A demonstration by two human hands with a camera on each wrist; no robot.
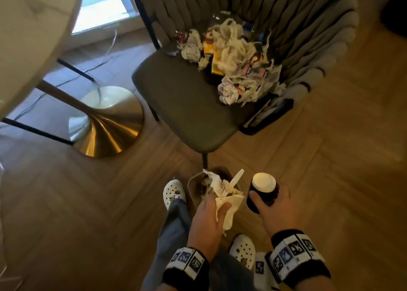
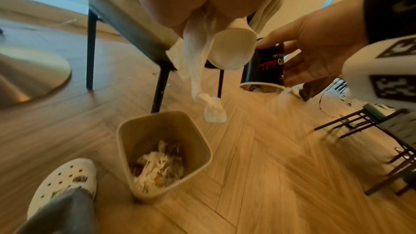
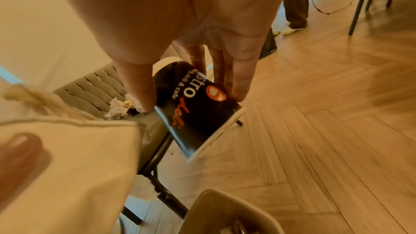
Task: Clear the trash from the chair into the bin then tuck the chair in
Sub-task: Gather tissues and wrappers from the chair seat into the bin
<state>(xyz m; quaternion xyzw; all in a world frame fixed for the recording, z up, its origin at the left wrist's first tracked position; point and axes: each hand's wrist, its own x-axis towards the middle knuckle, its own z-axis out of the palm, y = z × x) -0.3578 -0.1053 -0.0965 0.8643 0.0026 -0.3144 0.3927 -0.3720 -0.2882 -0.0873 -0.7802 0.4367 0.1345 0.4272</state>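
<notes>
A grey chair carries a pile of crumpled paper and wrappers at the back of its seat. The beige bin stands on the floor in front of the chair, with paper in it. Above the bin my left hand grips a bunch of white napkins and a white plastic utensil. To the right of the bin my right hand holds a black paper cup upside down, thumb on one side and fingers on the other. The bin's rim lies below and left of the cup.
A round table with a gold cone base stands to the left of the chair. Cables trail on the floor behind it. My white clogs flank the bin. Another chair and another person's leg are off to the right.
</notes>
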